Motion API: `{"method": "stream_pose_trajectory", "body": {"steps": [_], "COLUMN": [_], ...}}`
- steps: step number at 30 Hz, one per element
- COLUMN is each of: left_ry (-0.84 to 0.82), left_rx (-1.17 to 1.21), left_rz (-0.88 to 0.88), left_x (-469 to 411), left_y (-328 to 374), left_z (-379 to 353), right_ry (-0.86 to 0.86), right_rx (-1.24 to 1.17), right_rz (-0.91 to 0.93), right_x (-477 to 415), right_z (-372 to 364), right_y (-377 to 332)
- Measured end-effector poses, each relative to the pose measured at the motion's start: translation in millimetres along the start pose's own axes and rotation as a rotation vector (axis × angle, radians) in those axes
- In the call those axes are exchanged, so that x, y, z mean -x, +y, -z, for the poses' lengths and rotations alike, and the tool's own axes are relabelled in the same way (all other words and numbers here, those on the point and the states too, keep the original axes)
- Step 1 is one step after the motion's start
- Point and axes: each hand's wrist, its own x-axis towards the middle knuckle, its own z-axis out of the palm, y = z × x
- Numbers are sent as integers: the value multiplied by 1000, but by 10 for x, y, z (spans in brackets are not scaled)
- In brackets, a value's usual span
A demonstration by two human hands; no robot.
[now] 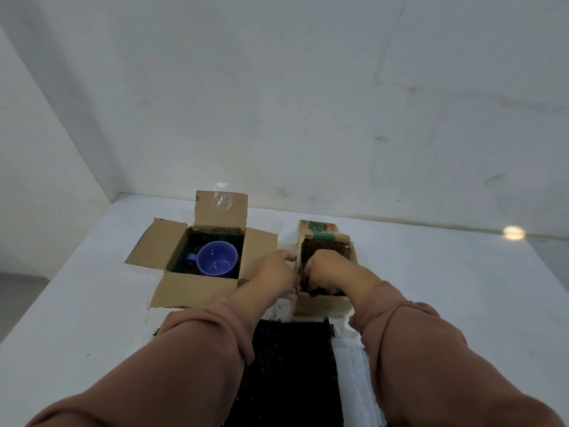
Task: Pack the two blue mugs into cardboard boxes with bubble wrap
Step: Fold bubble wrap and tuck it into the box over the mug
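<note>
– Where were the mugs when you looked?

– One mug sat upright in the left box, on dark lining, handle to the left, all four flaps open. The other I couldn't see; I'd guess it was down in the right box, under the hands.

– And the hands?

– The right hand was curled inside that box around something dark. Wrap or mug, I couldn't tell, nor how tight the fingers were. The left hand was at the box's left wall, fingers bent on its edge, steadying it as far as I could judge.

– What else was there?

– A black sheet and a white bubble wrap lay on the table, just in front of the boxes.

– How should that step be done?

– I'd say hold the wall firm, press the padding evenly round the mug, and leave no bare side touching cardboard
</note>
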Motion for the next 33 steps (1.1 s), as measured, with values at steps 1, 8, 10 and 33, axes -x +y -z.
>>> {"method": "stream_pose_trajectory", "body": {"steps": [1,8,10,33], "left_ry": [2,-3,9,28], "left_rx": [-3,14,36,39], "left_rz": [-1,-4,12,2], "left_x": [-14,-40,-53,-68], "left_y": [-5,-28,-30,-52], "left_z": [-4,-32,-46,-85], "right_ry": [-6,16,-22,-60], "right_rx": [-23,163,259,286], "right_rz": [-12,-63,-32,-63], "right_x": [24,47,15,155], "right_z": [16,-48,-95,-52], "right_y": [25,134,62,182]}}
